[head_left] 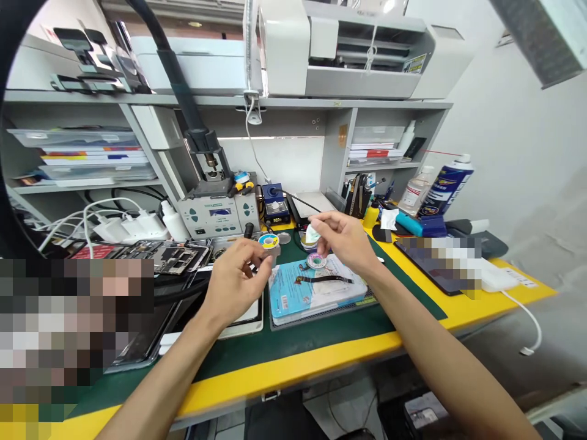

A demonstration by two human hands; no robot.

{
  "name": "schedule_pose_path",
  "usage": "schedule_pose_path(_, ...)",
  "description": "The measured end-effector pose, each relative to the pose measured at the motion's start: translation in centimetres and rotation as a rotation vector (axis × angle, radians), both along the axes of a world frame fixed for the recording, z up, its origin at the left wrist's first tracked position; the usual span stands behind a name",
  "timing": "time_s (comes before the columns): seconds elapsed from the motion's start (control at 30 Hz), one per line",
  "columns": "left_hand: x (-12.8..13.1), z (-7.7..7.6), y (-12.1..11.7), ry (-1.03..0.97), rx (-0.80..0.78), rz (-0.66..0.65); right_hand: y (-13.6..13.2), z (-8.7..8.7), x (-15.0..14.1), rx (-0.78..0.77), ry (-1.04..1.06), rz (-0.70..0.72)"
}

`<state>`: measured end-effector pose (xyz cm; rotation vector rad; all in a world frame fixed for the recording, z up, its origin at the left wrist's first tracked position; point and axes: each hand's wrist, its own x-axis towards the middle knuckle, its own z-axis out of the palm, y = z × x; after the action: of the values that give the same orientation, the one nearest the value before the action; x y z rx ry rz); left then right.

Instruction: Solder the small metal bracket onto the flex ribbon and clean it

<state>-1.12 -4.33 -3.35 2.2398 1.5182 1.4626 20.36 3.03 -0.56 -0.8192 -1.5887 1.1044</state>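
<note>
My right hand (345,239) is raised over the mat, pinching a small round white-and-pale-green piece (312,234) whose kind I cannot make out. Just below it, a small spool with a pink-and-white label (316,261) rests on a blue-and-white flat package (293,293). A dark flex cable (325,279) lies across the same package. My left hand (239,280) hovers at the package's left side, fingers loosely curled and thumb apart, with nothing visible in it. Beyond its fingertips sits a yellow-and-blue spool (268,241).
Opened devices (177,256) lie on the left, beside a grey rework station (215,215). A blue soldering station (275,205) stands at the back. To the right are a dark tablet (426,266), a blue spray can (447,186) and a clear bottle (416,190). A microscope arm (178,79) overhangs the left.
</note>
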Motion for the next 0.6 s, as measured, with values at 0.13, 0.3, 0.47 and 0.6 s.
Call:
schedule_pose_path(0.13,0.0,-0.1,0.1,0.271,0.090,-0.001,1.5,0.0,1.0,0.033,0.088,-0.152)
schedule_pose_path(0.3,0.9,0.1,-0.4,0.555,0.041,-0.102,2.9,-0.2,2.1,0.053,0.160,-0.304)
schedule_pose_path(0.47,1.2,0.4,-0.9,0.650,-0.030,-0.144,4.5,-0.9,2.7,-0.015,0.157,-0.386)
schedule_pose_path(0.6,1.3,0.9,-1.6,0.664,-0.060,-0.137,4.9,-1.0,3.3,-0.090,0.136,-0.400)
